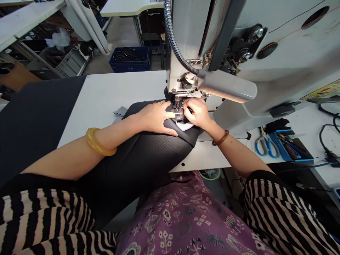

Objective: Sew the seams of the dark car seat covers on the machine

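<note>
A black leather-like cover (156, 150) with a perforated panel lies under the sewing machine's presser foot (176, 105) and drapes toward my lap. My left hand (154, 116) rests spread on the cover, just left of the foot, its thumb and fingers apart. Right of the foot, my right hand (197, 111) has its fingers pinched together close to the needle area; what is between them is too small to make out. A white piece of material (185, 125) shows at the cover's fold, below the right fingers.
A lamp (228, 86) on a flexible neck lights the sewing spot. Blue-handled scissors (267, 146) and a blue tray (293, 147) of tools sit at the right. Dark material (34, 109) covers the table's left side. A blue crate (130, 65) stands on the floor beyond.
</note>
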`<state>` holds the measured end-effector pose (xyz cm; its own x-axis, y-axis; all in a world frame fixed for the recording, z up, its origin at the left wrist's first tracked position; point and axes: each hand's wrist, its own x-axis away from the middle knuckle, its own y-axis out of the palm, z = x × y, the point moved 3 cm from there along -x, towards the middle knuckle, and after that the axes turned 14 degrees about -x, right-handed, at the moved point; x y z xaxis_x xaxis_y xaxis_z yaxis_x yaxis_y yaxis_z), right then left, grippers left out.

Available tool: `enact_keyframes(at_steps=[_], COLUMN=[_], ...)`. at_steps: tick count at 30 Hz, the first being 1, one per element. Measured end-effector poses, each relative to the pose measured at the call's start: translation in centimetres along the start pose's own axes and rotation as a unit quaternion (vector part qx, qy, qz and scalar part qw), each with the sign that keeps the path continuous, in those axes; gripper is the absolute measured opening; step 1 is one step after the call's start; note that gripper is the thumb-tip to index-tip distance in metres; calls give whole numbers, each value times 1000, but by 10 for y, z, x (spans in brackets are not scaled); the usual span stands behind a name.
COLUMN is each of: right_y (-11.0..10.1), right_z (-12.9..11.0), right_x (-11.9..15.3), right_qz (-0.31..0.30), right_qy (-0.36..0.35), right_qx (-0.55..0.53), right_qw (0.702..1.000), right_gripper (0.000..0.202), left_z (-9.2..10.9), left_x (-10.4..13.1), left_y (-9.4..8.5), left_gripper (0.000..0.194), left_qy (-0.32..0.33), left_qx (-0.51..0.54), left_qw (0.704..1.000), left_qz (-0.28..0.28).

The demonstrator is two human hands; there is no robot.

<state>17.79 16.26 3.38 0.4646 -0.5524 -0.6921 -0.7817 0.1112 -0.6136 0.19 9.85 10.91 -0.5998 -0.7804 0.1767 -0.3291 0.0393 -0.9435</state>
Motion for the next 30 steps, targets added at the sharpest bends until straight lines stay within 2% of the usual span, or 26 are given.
enact_keyframes(at_steps=[14, 22, 30], right_y=[3, 5, 0], right_z=[0, 0, -12], right_x=[1, 0, -1], right_qz=[13, 6, 88], right_qy=[27, 18, -53], right_qx=[-5, 9, 4], right_qw=[1000, 1000, 995], right_gripper=[20, 17, 16], left_z=[-1, 0, 1], left_x=[1, 0, 2], left_y=[3, 5, 2], left_gripper=[73, 73, 77], left_qy=[0, 8, 7], left_qx=[-34, -40, -37], left_qw=[999, 998, 998], left_qz=[21, 42, 49])
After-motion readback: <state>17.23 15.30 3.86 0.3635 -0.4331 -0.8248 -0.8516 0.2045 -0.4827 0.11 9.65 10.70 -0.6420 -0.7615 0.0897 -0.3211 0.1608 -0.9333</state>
